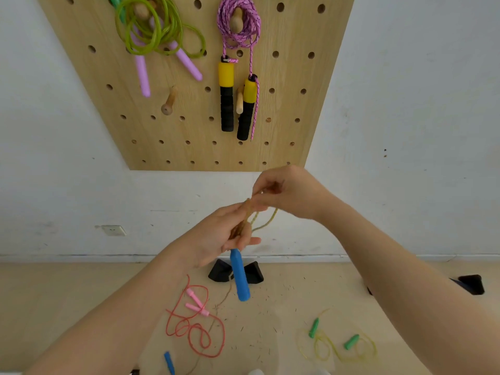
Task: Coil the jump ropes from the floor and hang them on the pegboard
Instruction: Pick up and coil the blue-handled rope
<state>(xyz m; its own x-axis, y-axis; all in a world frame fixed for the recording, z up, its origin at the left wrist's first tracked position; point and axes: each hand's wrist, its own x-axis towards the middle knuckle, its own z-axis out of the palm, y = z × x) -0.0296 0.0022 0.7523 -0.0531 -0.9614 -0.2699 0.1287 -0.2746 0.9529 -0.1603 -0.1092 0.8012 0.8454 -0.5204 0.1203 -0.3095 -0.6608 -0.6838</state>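
Observation:
My left hand (224, 234) holds several loops of a tan jute rope (244, 220) across its palm; the rope's blue handle (240, 276) hangs below the hand. My right hand (284, 192) pinches a strand of the same rope just above the left fingers. The rope's other blue handle (169, 362) lies on the floor, with rope trailing down to it. A red rope with pink handles (196, 324) and a yellow rope with green handles (338, 346) lie loose on the floor. The wooden pegboard (292, 90) on the wall carries a coiled green rope (151, 31) and a pink rope (240, 25).
Two bare wooden pegs (169, 102) (239, 102) stick out of the pegboard's middle rows. Black wedge-shaped objects (235, 272) sit on the floor at the wall, another (470, 284) at the right. A wall socket (115, 230) sits low on the left.

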